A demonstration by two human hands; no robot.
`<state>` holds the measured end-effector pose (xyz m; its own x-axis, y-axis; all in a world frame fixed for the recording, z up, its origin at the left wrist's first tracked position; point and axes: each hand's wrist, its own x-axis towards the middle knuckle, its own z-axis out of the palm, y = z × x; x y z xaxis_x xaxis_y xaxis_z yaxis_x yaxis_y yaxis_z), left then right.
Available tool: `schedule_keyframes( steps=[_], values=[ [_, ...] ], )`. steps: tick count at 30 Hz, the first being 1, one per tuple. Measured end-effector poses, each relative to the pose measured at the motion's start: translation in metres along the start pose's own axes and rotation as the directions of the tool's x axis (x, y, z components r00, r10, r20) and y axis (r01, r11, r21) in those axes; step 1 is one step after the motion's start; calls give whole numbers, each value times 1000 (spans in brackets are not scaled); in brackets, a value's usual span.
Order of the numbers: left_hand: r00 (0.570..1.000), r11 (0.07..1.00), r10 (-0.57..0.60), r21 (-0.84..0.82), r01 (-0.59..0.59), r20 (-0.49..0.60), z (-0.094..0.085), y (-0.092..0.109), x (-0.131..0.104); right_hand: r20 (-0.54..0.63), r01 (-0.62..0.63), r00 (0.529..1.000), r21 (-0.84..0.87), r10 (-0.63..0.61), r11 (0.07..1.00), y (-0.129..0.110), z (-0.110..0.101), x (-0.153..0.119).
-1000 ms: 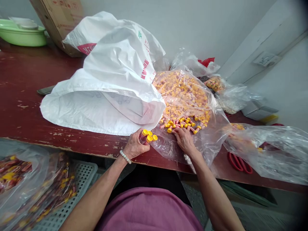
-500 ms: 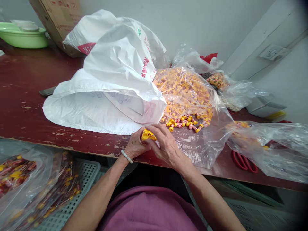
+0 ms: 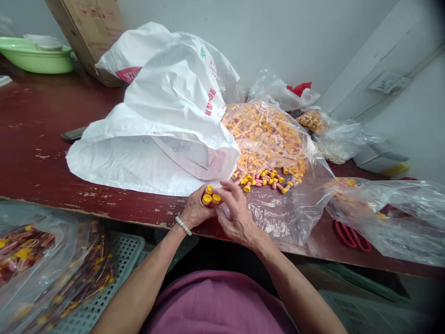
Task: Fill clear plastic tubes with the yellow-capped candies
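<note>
My left hand (image 3: 197, 207), with a pale bead bracelet at the wrist, is wrapped round several small yellow-capped tubes (image 3: 211, 200), caps facing up. Close on their right is my right hand (image 3: 238, 212), its fingers parted and no tube visible in them; whether a fingertip touches the bunch I cannot tell. Just beyond the hands lie loose yellow-capped tubes with red-and-white bodies (image 3: 266, 177), at the mouth of a clear plastic bag (image 3: 278, 130) full of the same kind. A large white woven sack (image 3: 153, 162) gapes open to the left of that bag.
Red-handled scissors (image 3: 351, 236) lie at the table's right, beside another clear bag (image 3: 410, 218). A perforated crate (image 3: 127, 253) below the left table edge holds bagged yellow-capped pieces. At the back left are a green basin (image 3: 38, 60) and a cardboard box (image 3: 85, 32).
My right hand's fingers have lifted off the tubes and spread apart, moving slightly right. The left hand keeps its hold, and the caps now show more plainly. The view has shifted a little.
</note>
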<state>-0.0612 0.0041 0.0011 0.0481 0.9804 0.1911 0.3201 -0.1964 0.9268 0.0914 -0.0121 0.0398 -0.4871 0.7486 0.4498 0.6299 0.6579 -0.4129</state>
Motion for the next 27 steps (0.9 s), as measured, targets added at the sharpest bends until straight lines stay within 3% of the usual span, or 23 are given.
schedule_keyframes(
  steps=[3, 7, 12, 16, 19, 22, 24, 25, 27],
  values=[
    [994, 967, -86, -235, 99, 66, -1, 6, -5, -52, 16, 998, -15, -17, 1000, 3, 1, -4],
    [985, 875, -144, -452, 172, 97, 3, 14, -15, 68, 159, 986, -148, -151, 976, 1, 16, -3],
    [978, 810, -206, -556, 187, 29, 4, 26, -30, 18, 331, 943, -116, -332, 936, -9, 19, -1],
    [967, 672, -190, -695, 254, 169, -4, 25, -38, -59, 442, 891, -123, -451, 889, -9, 29, 3],
    [965, 619, -213, -744, 253, 151, -20, 22, -50, -34, 446, 892, -92, -450, 890, -20, 42, 8],
    [959, 688, -283, -691, 223, 27, -60, 18, -69, -47, 401, 915, -16, -401, 916, -36, 44, 12],
    [917, 780, -358, -597, 188, -178, -105, 10, -83, -98, 322, 943, 22, -318, 947, -35, 40, 14],
    [869, 836, -374, -523, 165, -323, -133, 3, -91, -107, 276, 956, 24, -272, 961, -29, 38, 14],
    [734, 925, -348, -339, 169, -583, -189, -12, -110, -82, 207, 975, -4, -206, 978, -10, 35, 12]
  ],
)
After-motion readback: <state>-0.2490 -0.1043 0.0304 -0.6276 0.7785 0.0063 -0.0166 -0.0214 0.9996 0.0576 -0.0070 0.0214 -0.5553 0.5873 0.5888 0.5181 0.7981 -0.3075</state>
